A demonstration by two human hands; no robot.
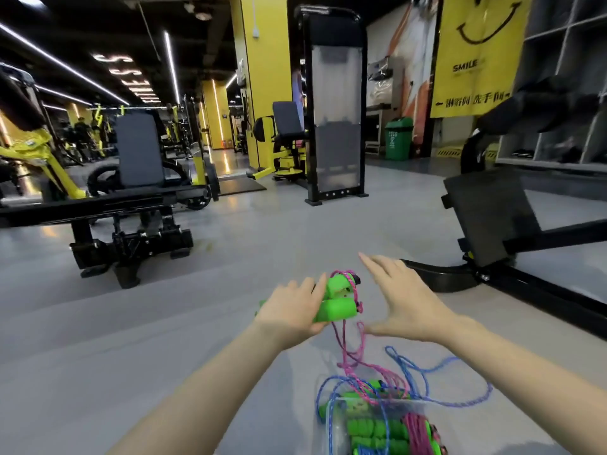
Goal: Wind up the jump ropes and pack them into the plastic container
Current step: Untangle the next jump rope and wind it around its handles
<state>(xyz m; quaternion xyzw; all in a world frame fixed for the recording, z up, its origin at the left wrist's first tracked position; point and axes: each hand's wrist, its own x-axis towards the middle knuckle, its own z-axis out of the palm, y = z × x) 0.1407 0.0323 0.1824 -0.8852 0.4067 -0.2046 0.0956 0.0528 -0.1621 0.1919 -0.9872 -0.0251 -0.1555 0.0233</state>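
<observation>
My left hand (290, 311) grips a pair of bright green jump-rope handles (335, 300) held side by side, above the grey floor. A pink cord (353, 354) loops over the handle tops and trails down toward the floor. My right hand (402, 298) is spread flat just right of the handles, with its thumb by the hanging cord. At the bottom of the view stands a clear plastic container (331, 428) holding several green handles and wound pink and blue cord. A loose blue cord (460, 402) sprawls on the floor around it.
A black weight bench (124, 221) stands on the left. A black machine base (492, 244) angles in from the right, close to my right hand. A tall black frame (335, 110) and a green bin (398, 137) stand further back.
</observation>
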